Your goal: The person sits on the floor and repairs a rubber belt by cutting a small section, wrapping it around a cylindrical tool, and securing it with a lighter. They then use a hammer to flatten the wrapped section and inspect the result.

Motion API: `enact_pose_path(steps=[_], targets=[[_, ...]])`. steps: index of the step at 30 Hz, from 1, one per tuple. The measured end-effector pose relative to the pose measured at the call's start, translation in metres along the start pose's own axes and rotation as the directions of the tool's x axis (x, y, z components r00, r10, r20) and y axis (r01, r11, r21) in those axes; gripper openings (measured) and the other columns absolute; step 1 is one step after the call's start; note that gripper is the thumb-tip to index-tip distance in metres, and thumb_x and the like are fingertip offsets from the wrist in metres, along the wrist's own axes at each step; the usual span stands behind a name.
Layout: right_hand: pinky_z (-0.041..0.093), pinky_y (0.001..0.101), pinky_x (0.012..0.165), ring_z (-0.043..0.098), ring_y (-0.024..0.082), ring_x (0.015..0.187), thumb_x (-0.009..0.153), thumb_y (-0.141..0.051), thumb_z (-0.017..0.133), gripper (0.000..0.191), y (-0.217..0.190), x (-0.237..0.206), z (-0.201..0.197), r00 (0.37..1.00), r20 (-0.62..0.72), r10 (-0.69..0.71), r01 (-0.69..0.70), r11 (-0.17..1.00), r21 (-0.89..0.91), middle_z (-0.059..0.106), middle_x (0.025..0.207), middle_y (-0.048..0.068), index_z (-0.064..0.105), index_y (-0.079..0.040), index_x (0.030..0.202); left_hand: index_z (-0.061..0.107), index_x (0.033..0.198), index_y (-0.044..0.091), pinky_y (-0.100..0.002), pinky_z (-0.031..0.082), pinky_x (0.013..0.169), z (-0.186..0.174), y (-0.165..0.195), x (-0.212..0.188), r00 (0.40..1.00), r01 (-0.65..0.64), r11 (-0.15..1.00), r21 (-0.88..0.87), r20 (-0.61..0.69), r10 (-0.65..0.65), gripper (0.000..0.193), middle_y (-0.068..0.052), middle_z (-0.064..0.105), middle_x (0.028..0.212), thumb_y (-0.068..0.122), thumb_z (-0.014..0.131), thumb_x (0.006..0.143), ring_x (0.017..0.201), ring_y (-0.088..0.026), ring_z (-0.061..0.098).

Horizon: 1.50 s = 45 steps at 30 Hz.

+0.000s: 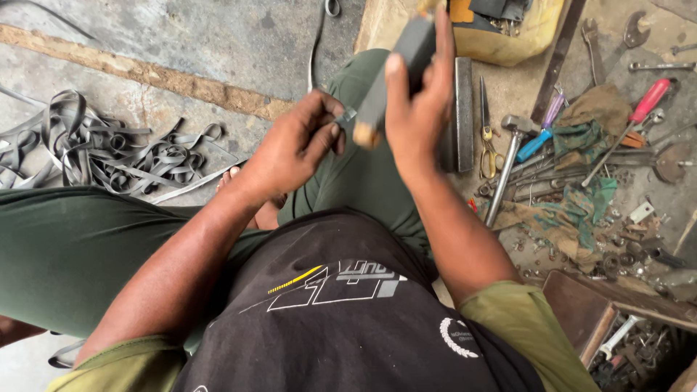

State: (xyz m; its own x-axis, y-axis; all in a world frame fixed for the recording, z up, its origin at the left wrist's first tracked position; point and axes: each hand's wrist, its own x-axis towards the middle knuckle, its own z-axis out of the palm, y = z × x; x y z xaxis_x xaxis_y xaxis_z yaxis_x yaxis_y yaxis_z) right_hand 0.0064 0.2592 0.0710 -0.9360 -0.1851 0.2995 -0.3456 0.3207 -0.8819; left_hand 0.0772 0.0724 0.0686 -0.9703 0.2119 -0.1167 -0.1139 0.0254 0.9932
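Two hands up over the lap, both busy. Right hand (417,109) is wrapped round a dark flat bar (392,80) w/ a tan wooden end, fingers clenched on it, bar tilted, wood end pointing down-left. Left hand (294,145) pinches a small grey metal piece (346,115) btwn thumb & fingers, held right against the bar's lower end, touching or nearly so; can't tell which. Looks mid-step: the piece is at the bar but nothing seems joined or finished yet, as far as I can judge. On the floor to the right: hammer (508,156), scissors (488,138), red-handled screwdriver (639,112), rags, loose nuts & bits, all untouched. Pile of grey rubber strips (109,156) lies well apart, left.
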Motion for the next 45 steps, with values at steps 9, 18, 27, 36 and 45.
enact_pose_path(steps=[9, 18, 27, 36, 45], targets=[[0.062, 0.0272, 0.076, 0.075, 0.014, 0.086, 0.107, -0.024, 0.065, 0.065, -0.004, 0.007, 0.010, 0.986, 0.101, 0.129, -0.129, 0.992, -0.009, 0.074, 0.101, 0.012, 0.035, 0.001, 0.159, 0.052, 0.116, 0.001, -0.029, 0.053, 0.075, 0.002, -0.003, 0.004, 0.999, -0.029, 0.985, 0.172, 0.019, 0.026, 0.013, -0.005, 0.060, 0.088, 0.001, 0.053, 0.104, 0.081, -0.014, 0.061], [0.060, 0.0297, 0.084, 0.075, 0.015, 0.089, 0.105, -0.024, 0.063, 0.069, -0.029, -0.040, 0.003, 0.944, 0.301, -0.136, 0.162, 0.985, -0.064, 0.069, 0.123, 0.021, 0.032, -0.005, 0.164, 0.052, 0.121, 0.000, -0.031, 0.052, 0.084, -0.015, -0.011, 0.001, 0.996, -0.086, 0.996, -0.011, 0.020, 0.086, 0.013, -0.006, 0.061, 0.096, 0.001, 0.053, 0.108, 0.092, -0.014, 0.058], [0.051, 0.0300, 0.063, 0.062, 0.014, 0.072, 0.107, -0.025, 0.066, 0.065, 0.007, -0.014, 0.004, 1.000, -0.010, -0.008, 0.007, 0.992, -0.127, 0.069, 0.098, 0.015, 0.036, -0.004, 0.160, 0.051, 0.122, 0.001, -0.030, 0.051, 0.077, -0.012, -0.004, 0.001, 0.999, 0.031, 0.997, -0.074, -0.009, -0.031, 0.018, -0.004, 0.062, 0.087, 0.001, 0.049, 0.104, 0.083, -0.013, 0.060], [0.057, 0.0325, 0.071, 0.069, 0.016, 0.081, 0.107, -0.023, 0.066, 0.065, 0.010, 0.012, 0.008, 0.993, -0.042, 0.109, -0.110, 0.993, -0.036, 0.072, 0.096, 0.011, 0.037, -0.002, 0.161, 0.052, 0.125, 0.002, -0.027, 0.051, 0.076, 0.002, -0.010, 0.006, 0.999, -0.026, 0.999, 0.033, 0.039, 0.025, 0.018, -0.003, 0.059, 0.089, 0.002, 0.049, 0.107, 0.083, -0.011, 0.055], [0.060, 0.0337, 0.088, 0.073, 0.019, 0.101, 0.112, -0.021, 0.063, 0.058, 0.003, -0.037, 0.010, 0.987, 0.133, -0.089, 0.093, 0.995, -0.023, 0.067, 0.122, 0.017, 0.034, -0.004, 0.159, 0.053, 0.128, 0.000, -0.027, 0.052, 0.080, -0.004, -0.016, 0.005, 0.999, 0.013, 0.996, -0.086, 0.043, -0.009, 0.022, -0.002, 0.063, 0.099, 0.002, 0.049, 0.106, 0.089, -0.009, 0.058]])
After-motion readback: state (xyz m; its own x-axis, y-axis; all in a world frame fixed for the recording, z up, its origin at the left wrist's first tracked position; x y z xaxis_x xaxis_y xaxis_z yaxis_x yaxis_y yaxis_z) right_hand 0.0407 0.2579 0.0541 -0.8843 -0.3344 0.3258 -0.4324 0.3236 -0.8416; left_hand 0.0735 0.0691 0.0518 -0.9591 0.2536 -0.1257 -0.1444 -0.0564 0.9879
